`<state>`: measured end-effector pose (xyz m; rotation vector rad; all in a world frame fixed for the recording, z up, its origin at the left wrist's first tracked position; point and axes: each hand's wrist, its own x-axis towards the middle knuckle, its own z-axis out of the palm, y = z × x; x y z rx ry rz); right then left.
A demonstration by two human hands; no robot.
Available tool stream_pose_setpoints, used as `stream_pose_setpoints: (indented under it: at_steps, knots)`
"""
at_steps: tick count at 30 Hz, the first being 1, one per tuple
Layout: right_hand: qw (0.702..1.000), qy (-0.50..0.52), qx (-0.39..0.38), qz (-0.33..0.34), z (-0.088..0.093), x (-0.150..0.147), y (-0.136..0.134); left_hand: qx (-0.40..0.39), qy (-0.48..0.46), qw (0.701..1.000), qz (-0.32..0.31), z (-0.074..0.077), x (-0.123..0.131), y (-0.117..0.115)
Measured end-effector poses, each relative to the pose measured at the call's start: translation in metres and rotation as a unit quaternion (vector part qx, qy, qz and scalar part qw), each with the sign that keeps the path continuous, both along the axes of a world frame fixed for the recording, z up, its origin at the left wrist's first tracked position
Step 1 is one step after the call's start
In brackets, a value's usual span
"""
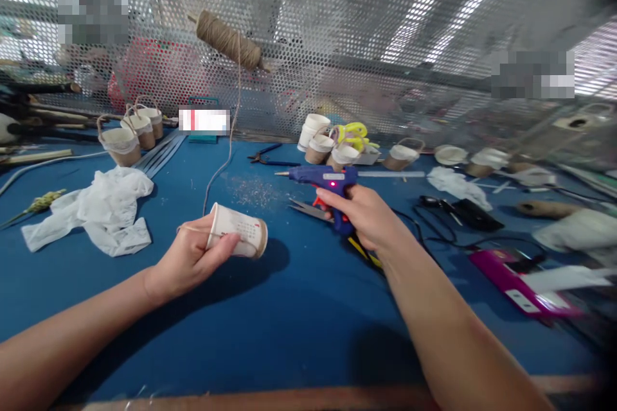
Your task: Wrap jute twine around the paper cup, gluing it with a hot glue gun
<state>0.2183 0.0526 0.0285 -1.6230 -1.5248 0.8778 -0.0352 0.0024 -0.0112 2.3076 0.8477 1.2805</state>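
My left hand (195, 257) is wrapped round a white paper cup (243, 231), tipped on its side with its base to the right. Brown twine (234, 122) runs down from a spool (226, 40) to the cup, and a strand crosses the left fingers. At the cup's base, a brown band shows. My right hand (364, 212) grips a blue glue gun (321, 174), its nozzle pointing left and its red light on. A clear glue stick (390, 174) sticks out behind it. Scissors (311, 209) show beneath the gun; whether the right hand also holds them, I cannot tell.
Several twine-wrapped cups with handles (120, 146) stand at the back left, others (318, 146) back centre. White lace cloth (101, 209) lies left. Pliers (265, 157) rest behind the gun. Right are cables (446, 231) and a magenta power strip (511, 279). Metal mesh (337, 64) rises behind.
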Motion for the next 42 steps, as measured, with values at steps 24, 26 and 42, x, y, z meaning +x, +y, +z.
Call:
stream_pose_setpoints:
  at_steps: [24, 26, 42]
  knots:
    - [0.941, -0.223, 0.123, 0.221, 0.024, -0.065, -0.003, -0.157, 0.014, 0.987, 0.026, -0.003, 0.007, -0.002]
    - [0.895, -0.191, 0.167, 0.368, 0.031, -0.088, -0.018, -0.151, 0.033, 0.988, 0.009, -0.005, 0.007, -0.002]
    - [0.968, 0.07, 0.123, 0.209, 0.02, -0.088, -0.03, -0.372, -0.071, 0.924, -0.053, 0.008, 0.009, -0.011]
